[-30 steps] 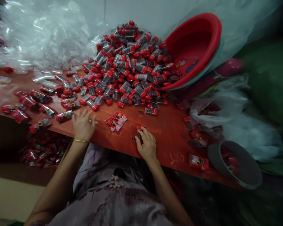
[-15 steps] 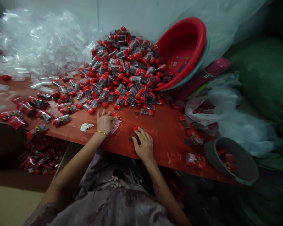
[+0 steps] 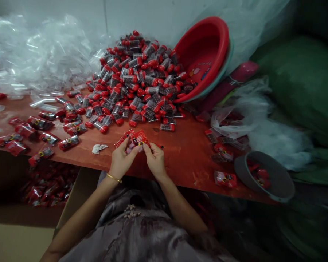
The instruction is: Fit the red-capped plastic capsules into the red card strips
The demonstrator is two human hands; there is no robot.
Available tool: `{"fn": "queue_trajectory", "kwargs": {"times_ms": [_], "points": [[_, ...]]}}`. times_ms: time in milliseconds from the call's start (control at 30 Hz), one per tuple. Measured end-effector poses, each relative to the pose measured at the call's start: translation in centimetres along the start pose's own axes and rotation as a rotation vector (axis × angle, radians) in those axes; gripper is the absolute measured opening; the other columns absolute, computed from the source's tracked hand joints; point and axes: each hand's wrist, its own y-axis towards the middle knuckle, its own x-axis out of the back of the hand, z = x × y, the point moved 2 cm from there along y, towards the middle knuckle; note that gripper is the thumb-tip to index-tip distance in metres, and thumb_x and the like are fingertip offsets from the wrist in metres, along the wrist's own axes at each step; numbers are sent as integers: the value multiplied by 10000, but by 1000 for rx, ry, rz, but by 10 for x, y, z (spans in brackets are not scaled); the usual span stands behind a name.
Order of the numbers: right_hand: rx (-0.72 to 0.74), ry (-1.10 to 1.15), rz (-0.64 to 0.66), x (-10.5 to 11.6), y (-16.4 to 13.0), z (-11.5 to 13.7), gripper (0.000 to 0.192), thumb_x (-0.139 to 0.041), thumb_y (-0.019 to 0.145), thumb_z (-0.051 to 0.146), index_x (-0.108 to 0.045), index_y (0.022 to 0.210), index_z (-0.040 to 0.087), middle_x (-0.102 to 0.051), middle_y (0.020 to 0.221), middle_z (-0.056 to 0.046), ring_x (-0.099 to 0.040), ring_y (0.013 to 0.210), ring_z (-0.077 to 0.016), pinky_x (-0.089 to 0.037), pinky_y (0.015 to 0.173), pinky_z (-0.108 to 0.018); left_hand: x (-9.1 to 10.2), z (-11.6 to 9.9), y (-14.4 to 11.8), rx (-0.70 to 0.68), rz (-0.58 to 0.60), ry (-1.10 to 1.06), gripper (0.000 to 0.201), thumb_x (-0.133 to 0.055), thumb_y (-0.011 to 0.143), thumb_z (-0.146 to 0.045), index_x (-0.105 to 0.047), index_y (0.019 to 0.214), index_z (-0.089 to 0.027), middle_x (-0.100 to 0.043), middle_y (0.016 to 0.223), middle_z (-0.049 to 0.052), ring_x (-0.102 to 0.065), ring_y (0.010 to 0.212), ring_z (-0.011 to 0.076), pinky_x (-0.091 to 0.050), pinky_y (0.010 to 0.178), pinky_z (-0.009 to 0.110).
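My left hand (image 3: 121, 160) and my right hand (image 3: 155, 159) meet just above the near edge of the red-brown table (image 3: 186, 153). Together they hold a red printed label packet (image 3: 138, 138), lifted off the table, with more red labels fanned under it at the left. My right hand also seems to keep a small red-capped vial, mostly hidden by its fingers. A big heap of red-capped vials (image 3: 136, 80) lies beyond my hands.
A tipped red basin (image 3: 205, 54) leans at the back right. Clear plastic bags (image 3: 35, 58) pile at the back left. Packed red packets (image 3: 38, 123) lie at the left, a grey bowl (image 3: 265, 178) and a white scrap (image 3: 98, 148) sit nearby.
My left hand picked up the red labels and lifted them. My right hand moved left from the table to join it at the labels.
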Motion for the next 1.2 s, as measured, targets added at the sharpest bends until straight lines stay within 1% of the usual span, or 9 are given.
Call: {"fn": "queue_trajectory", "kwargs": {"times_ms": [100,167,367,467,567,667,833,1000,1200], "points": [[44,-113,-33,1,-9,-2,309,-454,881,359,-558,648,184,-548,565,24,-482,534,-106,-380,538,-221,-5,6,-6,348,94,-397,410,-806,534,-426,-709,803,-132,-710,819,65,-642,720,172,-523,669,282],[72,-186,-37,-1,-13,-4,318,-437,893,356,-552,650,187,-551,584,14,-494,561,-113,-385,559,-228,-8,9,-10,452,75,-533,395,-845,465,-390,-690,718,-129,-691,747,35,-617,649,132,-516,612,247],[154,-322,36,9,-19,-8,275,-402,922,365,-612,914,187,-663,836,-53,-592,783,-165,-448,723,-279,-5,14,-7,520,-4,-599,390,-865,442,-327,-659,704,-125,-689,706,21,-624,607,113,-515,592,227],[190,-604,5,35,-24,-12,413,-496,861,494,-580,1089,160,-656,1021,-116,-573,943,-238,-418,829,-362,0,13,-2,508,-32,-614,389,-865,445,-343,-631,667,-124,-680,663,19,-631,606,114,-516,624,227],[136,-918,-36,56,-30,-26,642,-570,766,600,-534,1200,129,-624,1106,-169,-535,969,-303,-390,815,-415,-2,11,0,532,-13,-631,398,-867,442,-349,-622,666,-129,-684,668,21,-635,611,120,-515,638,243],[140,-1022,11,61,-32,-42,520,-518,839,497,-549,1201,125,-625,1095,-176,-532,927,-286,-393,781,-401,-10,9,-3,580,23,-632,391,-865,449,-347,-619,668,-135,-691,689,23,-635,611,124,-506,632,252],[99,-758,-7,68,-29,-45,325,-426,866,325,-639,992,115,-673,851,-133,-594,753,-221,-457,702,-348,-14,5,-7,620,42,-642,387,-862,456,-358,-633,671,-133,-687,680,30,-631,608,133,-493,615,253],[-225,-117,220,79,-45,-17,335,-413,871,389,-623,981,152,-499,461,54,-523,411,-120,-449,459,-237,-10,3,-10,566,20,-630,392,-860,457,-374,-646,664,-119,-682,682,34,-623,611,125,-495,640,255],[-235,-7,284,74,-58,6,253,-474,845,340,-645,918,168,-496,502,58,-462,381,-74,-426,412,-195,-15,0,-15,465,78,-521,422,-857,423,-421,-690,652,-109,-672,634,21,-579,571,103,-484,619,238]]}}
